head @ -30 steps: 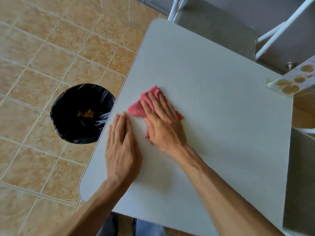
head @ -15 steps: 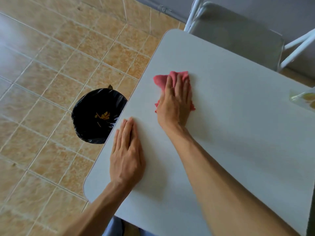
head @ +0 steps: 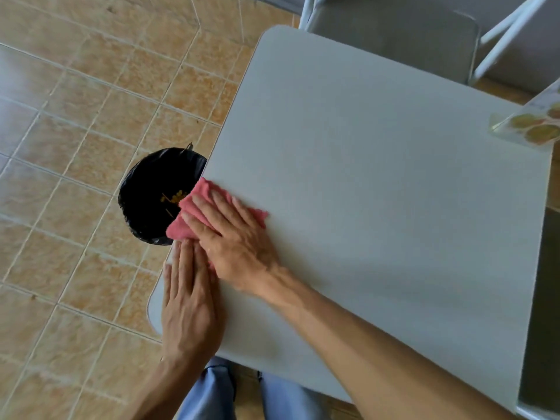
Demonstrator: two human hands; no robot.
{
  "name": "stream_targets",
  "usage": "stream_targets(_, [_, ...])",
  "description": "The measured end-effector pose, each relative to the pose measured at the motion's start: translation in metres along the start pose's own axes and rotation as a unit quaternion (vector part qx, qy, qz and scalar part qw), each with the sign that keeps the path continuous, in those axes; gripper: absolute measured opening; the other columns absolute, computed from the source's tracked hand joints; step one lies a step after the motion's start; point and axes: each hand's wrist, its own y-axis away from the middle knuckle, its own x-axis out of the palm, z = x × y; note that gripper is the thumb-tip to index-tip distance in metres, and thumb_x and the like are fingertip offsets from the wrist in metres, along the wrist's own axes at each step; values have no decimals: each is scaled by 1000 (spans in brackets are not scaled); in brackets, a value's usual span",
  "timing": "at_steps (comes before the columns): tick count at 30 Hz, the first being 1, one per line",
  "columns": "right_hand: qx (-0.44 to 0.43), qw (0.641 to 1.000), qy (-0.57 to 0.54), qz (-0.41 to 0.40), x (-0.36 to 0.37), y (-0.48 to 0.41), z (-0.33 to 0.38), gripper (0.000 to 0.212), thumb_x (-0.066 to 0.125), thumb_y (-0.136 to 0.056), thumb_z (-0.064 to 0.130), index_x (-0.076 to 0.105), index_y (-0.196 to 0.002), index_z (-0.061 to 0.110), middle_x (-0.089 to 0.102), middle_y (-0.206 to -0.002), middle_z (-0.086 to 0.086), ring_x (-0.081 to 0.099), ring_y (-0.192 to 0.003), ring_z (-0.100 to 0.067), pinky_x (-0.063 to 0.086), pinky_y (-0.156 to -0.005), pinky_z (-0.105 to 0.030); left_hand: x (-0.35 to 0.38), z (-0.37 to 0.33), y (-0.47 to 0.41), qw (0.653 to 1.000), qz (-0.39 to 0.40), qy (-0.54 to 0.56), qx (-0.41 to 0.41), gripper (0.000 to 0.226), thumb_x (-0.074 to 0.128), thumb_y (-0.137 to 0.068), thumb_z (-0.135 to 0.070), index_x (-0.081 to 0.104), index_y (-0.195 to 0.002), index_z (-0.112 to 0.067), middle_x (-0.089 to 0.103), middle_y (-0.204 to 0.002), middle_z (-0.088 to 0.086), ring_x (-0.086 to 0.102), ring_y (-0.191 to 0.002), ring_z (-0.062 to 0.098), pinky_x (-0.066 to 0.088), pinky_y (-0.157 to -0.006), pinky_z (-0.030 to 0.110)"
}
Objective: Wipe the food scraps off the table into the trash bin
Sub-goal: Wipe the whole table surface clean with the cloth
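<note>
Since half a second ago the right hand [head: 233, 237] has dragged the pink cloth [head: 194, 207] from mid-worktop to the left edge, over the bin.

Its fingers lie spread flat on the cloth, whose front corner overhangs the worktop [head: 378, 177] rim above the black-lined trash bin [head: 145, 192], just beyond the fingertips. Left hand [head: 191, 301] rests flat, fingers together, touching the cloth's near end. Yellow scraps [head: 175, 197] already sit inside; I'd judge only 1 short push outward remains.

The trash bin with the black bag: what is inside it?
Inside the trash bin, some yellow food scraps lie on the black liner. The pink cloth under the right hand overhangs the table edge and hides part of the bin.
</note>
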Motion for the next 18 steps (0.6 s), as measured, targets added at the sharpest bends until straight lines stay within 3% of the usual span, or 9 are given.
stream_targets(2, [-1, 999, 44, 20, -14, 7, -30, 80, 58, -84, 34, 34, -160, 25, 26, -170, -1, 18, -159, -25, 6, -129, -48, 2, -3, -1, 1000, -5, 1, -2, 57, 22, -103, -26, 13, -154, -2, 9, -163, 15, 3, -153, 26, 2, -124, 38])
stream_targets(4, [146, 988, 47, -19, -28, 7, -60, 88, 66, -79, 31, 32, -160, 24, 25, -170, 1, 16, -159, -24, 5, -128, -49, 5, -4, 0, 1000, -12, 7, 1, 57, 23, -103, -26, 15, -154, -1, 10, -164, 14, 3, -153, 26, 4, -124, 41])
stream_targets(7, [388, 914, 39, -117, -39, 9, -68, 83, 65, -83, 24, 33, -159, 18, 25, -170, -4, 15, -159, -30, 11, -129, -49, 7, -1, 4, 999, -28, 18, 3, 56, 27, -103, -24, 18, -154, -1, 14, -163, 14, 6, -153, 26, 10, -124, 45])
stream_targets(8, [411, 901, 38, -134, -36, 9, -55, 84, 68, -82, 22, 35, -158, 15, 26, -169, -8, 16, -158, -34, 13, -129, -50, 8, 1, 4, 999, -36, 18, 2, 56, 27, -103, -24, 19, -153, -1, 16, -163, 15, 7, -153, 27, 11, -123, 46])
stream_targets(9, [393, 910, 31, -128, -30, 11, -38, 87, 71, -79, 21, 35, -158, 12, 26, -169, -11, 16, -158, -37, 13, -128, -51, 9, 2, 5, 999, -41, 18, 0, 55, 28, -103, -23, 20, -153, -1, 17, -162, 15, 8, -152, 27, 12, -123, 46])
stream_targets(11, [261, 963, 15, -68, -20, 24, -15, 93, 75, -76, 23, 34, -159, 12, 25, -169, -13, 15, -158, -39, 13, -128, -51, 10, 4, 5, 999, -44, 19, -1, 55, 28, -103, -23, 20, -153, -1, 16, -163, 14, 8, -152, 27, 13, -123, 47])
stream_targets(13, [160, 986, 38, -27, -24, 38, -25, 95, 74, -74, 27, 34, -159, 15, 25, -169, -9, 17, -158, -34, 14, -128, -49, 12, 4, 5, 999, -40, 23, 5, 56, 28, -103, -24, 18, -153, -1, 15, -163, 14, 7, -152, 27, 11, -123, 47])
stream_targets(15, [233, 969, 54, -61, -29, 48, -44, 94, 73, -74, 23, 34, -159, 16, 27, -169, -7, 18, -158, -31, 17, -128, -48, 13, 2, 6, 999, -27, 28, 14, 56, 27, -103, -25, 18, -154, -2, 13, -163, 13, 6, -153, 26, 10, -124, 47])
stream_targets(18, [455, 878, 45, -144, -26, 41, -21, 89, 69, -76, 21, 35, -158, 14, 27, -169, -9, 18, -158, -35, 17, -128, -50, 13, 1, 6, 999, -26, 25, 19, 56, 28, -103, -24, 19, -154, -3, 14, -163, 14, 7, -152, 28, 10, -123, 47])
